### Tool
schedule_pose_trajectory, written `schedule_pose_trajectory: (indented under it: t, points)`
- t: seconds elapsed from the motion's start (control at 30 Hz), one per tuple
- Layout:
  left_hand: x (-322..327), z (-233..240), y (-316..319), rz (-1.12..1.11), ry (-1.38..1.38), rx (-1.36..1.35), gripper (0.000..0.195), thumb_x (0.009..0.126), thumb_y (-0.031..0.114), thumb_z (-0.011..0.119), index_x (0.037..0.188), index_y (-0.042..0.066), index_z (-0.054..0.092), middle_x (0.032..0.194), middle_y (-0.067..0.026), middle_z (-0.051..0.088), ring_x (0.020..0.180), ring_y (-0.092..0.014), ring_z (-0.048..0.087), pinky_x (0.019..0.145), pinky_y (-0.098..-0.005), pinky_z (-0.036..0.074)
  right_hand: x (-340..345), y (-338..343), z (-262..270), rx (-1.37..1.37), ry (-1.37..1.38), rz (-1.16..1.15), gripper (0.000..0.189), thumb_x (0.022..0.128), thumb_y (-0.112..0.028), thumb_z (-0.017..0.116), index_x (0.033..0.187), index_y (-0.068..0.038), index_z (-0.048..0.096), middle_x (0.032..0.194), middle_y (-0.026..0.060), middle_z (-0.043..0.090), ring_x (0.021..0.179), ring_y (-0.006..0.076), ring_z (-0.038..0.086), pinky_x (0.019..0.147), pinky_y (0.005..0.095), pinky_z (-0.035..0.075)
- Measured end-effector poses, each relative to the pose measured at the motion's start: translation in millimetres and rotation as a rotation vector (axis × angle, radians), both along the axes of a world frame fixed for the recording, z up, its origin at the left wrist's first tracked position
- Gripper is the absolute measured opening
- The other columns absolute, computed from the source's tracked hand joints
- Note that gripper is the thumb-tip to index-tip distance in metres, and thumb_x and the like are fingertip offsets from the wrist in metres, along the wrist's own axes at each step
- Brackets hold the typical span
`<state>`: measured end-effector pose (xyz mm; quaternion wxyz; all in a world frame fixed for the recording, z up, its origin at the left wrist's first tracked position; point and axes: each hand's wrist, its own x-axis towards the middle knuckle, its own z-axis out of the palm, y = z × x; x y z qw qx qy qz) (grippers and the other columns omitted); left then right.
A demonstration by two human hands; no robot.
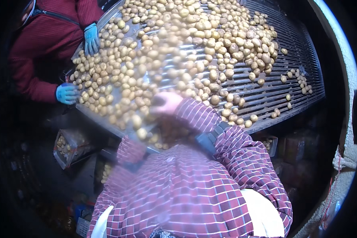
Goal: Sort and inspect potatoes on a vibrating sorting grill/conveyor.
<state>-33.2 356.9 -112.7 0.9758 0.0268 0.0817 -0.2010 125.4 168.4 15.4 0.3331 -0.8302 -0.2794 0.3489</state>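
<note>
My right hand reaches over the potatoes at the near edge of the slatted metal sorting table. Its fingers are blurred, and a dark oval patch shows by them; whether that is a held potato I cannot tell. At the end of my left sleeve, close to the table's rim, my left hand is too smeared to make out. A few potatoes lie just beside it. Loose potatoes surround both hands, many of them hazy through a blur in the picture's middle.
Across the left corner, a co-worker in a dark red jacket has teal-gloved hands at the potatoes. Dark slats extend to the right. Below the table stand a clear-sided container of potatoes and another container. A pale, rough curved frame rises at right.
</note>
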Motion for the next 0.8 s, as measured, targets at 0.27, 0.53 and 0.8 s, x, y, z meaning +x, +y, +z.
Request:
schedule_pose_trajectory:
  t: [0.27,0.53,0.8]
  points:
    - [10,80,-37,-0.167,0.247,-0.226,0.055,0.089,0.044,0.052,0.131,0.011,0.040,0.130,-0.0067,0.043,0.112,-0.027,0.050,0.085,-0.0447,0.045,70,9,-71,-0.565,-0.347,-0.244,0.040,0.086,-0.035,0.057,0.120,-0.017,0.052,0.116,0.0102,0.053,0.106,0.0246,0.057,0.086,0.0442,0.046]
    - [16,97,-25,-0.121,0.260,0.363,0.039,0.088,0.028,0.059,0.116,0.004,0.048,0.101,-0.0100,0.058,0.083,-0.021,0.060,0.068,-0.0312,0.053,-26,-7,17,0.052,0.038,-0.160,0.048,0.077,-0.034,0.065,0.115,-0.006,0.056,0.112,0.0170,0.059,0.108,0.0317,0.055,0.094,0.0383,0.044]
    - [10,90,-36,-0.202,0.221,0.174,0.037,0.091,0.024,0.054,0.121,0.004,0.045,0.107,-0.0092,0.056,0.089,-0.022,0.060,0.070,-0.0330,0.054,69,-35,-57,-0.650,-0.389,-0.401,0.050,0.080,-0.035,0.064,0.120,-0.007,0.051,0.115,0.0160,0.054,0.110,0.0305,0.052,0.090,0.0406,0.045]
